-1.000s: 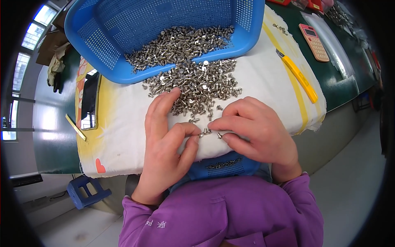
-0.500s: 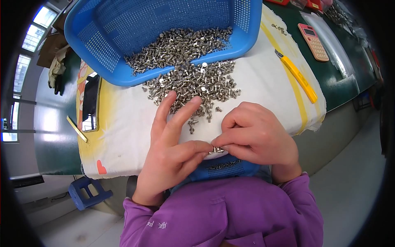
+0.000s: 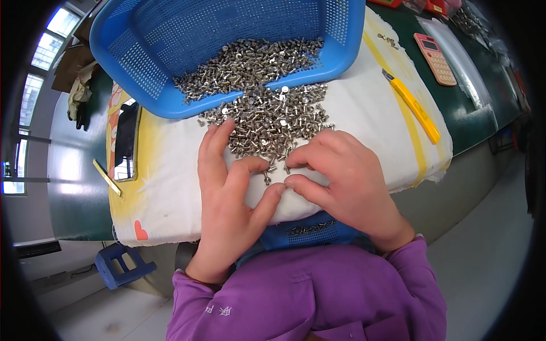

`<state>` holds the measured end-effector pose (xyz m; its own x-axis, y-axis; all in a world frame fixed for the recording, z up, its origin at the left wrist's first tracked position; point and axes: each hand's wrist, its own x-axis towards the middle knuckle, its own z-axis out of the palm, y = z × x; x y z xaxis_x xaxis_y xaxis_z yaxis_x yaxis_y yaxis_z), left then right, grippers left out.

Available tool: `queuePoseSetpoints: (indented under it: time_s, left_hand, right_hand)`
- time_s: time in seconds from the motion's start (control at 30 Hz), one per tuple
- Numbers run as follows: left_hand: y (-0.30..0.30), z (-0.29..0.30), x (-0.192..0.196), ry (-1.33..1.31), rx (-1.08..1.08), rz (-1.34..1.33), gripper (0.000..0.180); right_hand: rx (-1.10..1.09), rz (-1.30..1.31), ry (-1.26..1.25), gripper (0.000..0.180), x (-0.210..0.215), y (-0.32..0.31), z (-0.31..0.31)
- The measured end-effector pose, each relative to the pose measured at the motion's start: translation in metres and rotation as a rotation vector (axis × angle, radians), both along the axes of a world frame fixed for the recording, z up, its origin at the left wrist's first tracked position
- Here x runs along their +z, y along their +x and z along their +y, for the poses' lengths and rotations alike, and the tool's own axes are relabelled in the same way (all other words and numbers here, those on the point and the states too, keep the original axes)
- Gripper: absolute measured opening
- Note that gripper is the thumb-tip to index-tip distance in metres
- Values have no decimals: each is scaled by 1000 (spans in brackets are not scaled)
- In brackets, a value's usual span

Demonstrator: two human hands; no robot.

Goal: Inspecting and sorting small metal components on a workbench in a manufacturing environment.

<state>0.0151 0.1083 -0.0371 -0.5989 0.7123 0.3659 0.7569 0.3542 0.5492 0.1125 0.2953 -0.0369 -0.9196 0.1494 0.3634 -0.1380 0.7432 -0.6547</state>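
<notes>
"What's nearest us, past the purple garment [image 3: 273,290]?"

"A small blue basket [image 3: 310,240] below the cloth's near edge, with small metal pieces [image 3: 310,229] in it."

"And our hands?"

"Our left hand [image 3: 227,199] is spread, thumb parted from forefinger, nothing pinched between; that forefinger is at some loose screws [image 3: 267,178]. Our right hand [image 3: 352,182] has its thumb and forefinger parted too, the forefinger at a single screw [image 3: 286,169]. We can't tell whether its tucked fingers hide anything."

"How do we handle these well?"

"Lightly, we'd say: fingertips only, a screw or two at a time off the near fringe, so we don't drag more over the white cloth [image 3: 165,187]. Our thumbs nearly meet, so each hand should keep its own side."

"And farther?"

"The screw heap [image 3: 261,122] lies just beyond our fingers, reaching the large blue basket [image 3: 131,68], which holds more. The yellow cutter [image 3: 415,111] lies apart, far right; we'd best leave it."
</notes>
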Motion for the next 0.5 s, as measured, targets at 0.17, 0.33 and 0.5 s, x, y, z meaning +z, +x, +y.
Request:
queuePoseSetpoints:
  time_s: [0.17,0.33,0.5]
  left_hand:
    - [-1,-1,-2,-10,-29,29,23]
    - [-1,-3,1,-14,-55,22,21]
    - [2,-3,2,17,-11,-59,20]
  right_hand:
    - [17,96,41,12,-4,-4,-3]
    - [44,103,19,9,-4,-3,-1]
    - [78,78,13,9,-4,-1,1]
